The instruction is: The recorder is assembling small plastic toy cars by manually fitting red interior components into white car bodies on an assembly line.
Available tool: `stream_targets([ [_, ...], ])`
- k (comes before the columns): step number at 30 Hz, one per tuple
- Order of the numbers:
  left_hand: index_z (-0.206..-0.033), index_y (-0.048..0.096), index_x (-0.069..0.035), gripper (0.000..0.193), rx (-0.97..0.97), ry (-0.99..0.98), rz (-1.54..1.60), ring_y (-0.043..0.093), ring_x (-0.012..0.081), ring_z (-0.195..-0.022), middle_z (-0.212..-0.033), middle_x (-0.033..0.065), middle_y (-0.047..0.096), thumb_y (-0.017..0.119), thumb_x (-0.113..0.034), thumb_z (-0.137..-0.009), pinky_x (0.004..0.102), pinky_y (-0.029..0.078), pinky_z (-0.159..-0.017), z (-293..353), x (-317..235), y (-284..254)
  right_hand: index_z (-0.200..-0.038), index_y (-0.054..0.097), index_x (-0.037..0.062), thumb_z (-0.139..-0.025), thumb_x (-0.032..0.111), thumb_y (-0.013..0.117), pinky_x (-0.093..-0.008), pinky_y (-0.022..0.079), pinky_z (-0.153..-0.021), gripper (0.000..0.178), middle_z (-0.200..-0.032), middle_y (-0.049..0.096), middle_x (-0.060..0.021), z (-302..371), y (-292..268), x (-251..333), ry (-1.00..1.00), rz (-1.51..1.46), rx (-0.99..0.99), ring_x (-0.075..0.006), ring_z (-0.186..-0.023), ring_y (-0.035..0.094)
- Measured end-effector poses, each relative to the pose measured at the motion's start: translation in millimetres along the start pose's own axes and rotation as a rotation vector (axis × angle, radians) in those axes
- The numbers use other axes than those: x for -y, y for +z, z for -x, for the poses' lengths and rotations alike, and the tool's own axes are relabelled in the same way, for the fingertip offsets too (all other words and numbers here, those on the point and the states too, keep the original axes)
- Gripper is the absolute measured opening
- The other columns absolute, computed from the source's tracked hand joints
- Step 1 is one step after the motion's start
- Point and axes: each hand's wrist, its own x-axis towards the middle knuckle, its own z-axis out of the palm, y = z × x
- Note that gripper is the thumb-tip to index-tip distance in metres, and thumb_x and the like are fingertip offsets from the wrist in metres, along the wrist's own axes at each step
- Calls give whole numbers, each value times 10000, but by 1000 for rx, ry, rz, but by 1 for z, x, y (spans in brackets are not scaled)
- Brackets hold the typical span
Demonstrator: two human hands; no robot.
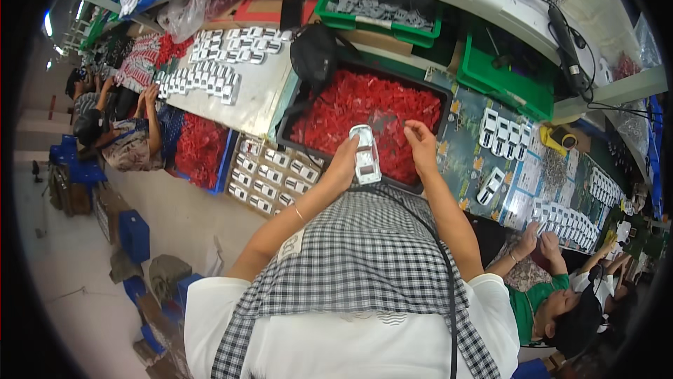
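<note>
Holding w/ L hand [343, 162], thumb & fingers closed along its side, a white plastic toy-car body [366, 157], above near edge of black rectangular plastic tray [446, 104]. W/ R hand [423, 149] over tray's right part, thumb & fingertips drawn together; can't tell whether pinching anything. In tray: heap of small red plastic pcs [343, 102]. Step in hand: prob. fitting red pcs to car body. Next calls for steady L hold, R fingertips brought to car. Just left of tray: brown compartmented box [261, 157] w/ white cars. Farther: green plastic bin [420, 37], grey parts inside.
</note>
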Motion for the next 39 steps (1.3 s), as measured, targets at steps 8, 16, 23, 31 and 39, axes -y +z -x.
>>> stream_targets([
  [8,-1150,489,-35,364,78,111,-225,553,120,-892,-1023,62,562,352,-342,-1012,266,501,-711,24,21,28,-899,670,42,-805,30,656,-266,446,-741,95,-854,579,-39,61,21,69,-296,192,145,-168,-808,587],
  [16,-1127,494,-29,351,143,83,-215,506,123,-921,-1008,43,541,363,-334,-1014,268,415,-837,21,30,41,-919,619,85,-707,64,650,-355,388,-762,215,-837,580,-25,82,2,76,-698,831,204,-220,-831,552],
  [23,-1106,509,-34,341,167,60,-285,487,117,-926,-1008,41,540,358,-326,-1018,263,401,-825,22,30,59,-861,631,103,-720,86,615,-458,340,-904,143,-986,578,-35,86,-10,78,-695,937,150,-230,-948,523],
  [31,-1233,467,5,428,222,65,-253,467,147,-1071,-1152,76,529,364,-349,-1014,283,365,-940,15,48,56,-886,644,80,-726,83,688,-515,256,-996,166,-1081,551,-55,93,-17,81,-636,961,-25,-275,-1069,488],
  [39,-1259,428,19,450,219,101,-318,447,148,-1077,-1169,85,508,358,-353,-1015,284,349,-958,24,44,59,-894,622,83,-742,97,678,-483,301,-979,163,-1051,550,-53,94,-15,71,-690,947,-41,-274,-1059,490],
])
